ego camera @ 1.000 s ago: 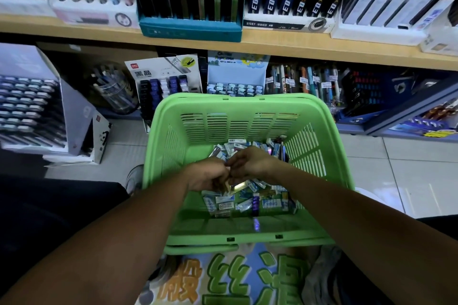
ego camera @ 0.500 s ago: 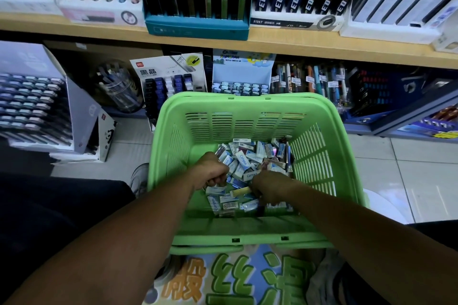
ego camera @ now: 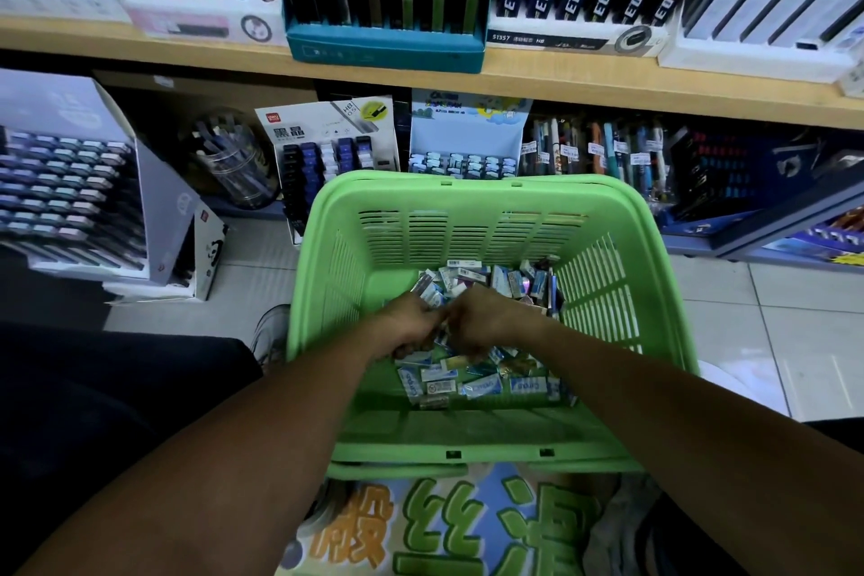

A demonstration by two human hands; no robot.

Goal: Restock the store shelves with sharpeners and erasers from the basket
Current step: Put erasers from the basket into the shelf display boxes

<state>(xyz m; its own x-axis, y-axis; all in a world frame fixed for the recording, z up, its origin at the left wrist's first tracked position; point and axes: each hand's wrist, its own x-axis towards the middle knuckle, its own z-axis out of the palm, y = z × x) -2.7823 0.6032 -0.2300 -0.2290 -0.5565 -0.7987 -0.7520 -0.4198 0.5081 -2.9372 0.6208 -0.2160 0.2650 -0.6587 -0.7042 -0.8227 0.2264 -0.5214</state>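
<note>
1. Down in the green basket [ego camera: 486, 196], my two hands meet over the heap of small packets [ego camera: 472, 384], knuckles up and almost touching each other near the middle of the pile.

2. My left hand [ego camera: 411, 327] has its fingers curled under, and so does my right hand [ego camera: 486, 323]. Each seems closed on something from the heap, but the fingertips are hidden beneath the backs of the hands, so I cannot tell for certain what either one holds.

3. The packets, erasers and sharpeners as far as I can judge, lie loose on the basket floor, most of them flat and pointing every which way. They spread both beyond my hands toward the far wall and nearer to me beneath my wrists.

4. What the next move turns on: the stock sits directly under both hands, so neither needs to reach. The lower shelf displays [ego camera: 467, 154] lie straight ahead past the basket's far rim, with the wooden shelf edge [ego camera: 608, 84] above them.

5. I judge that either hand is about equally near the blue-and-white display box straight ahead, so a lift up and forward over the rim would serve.
</note>
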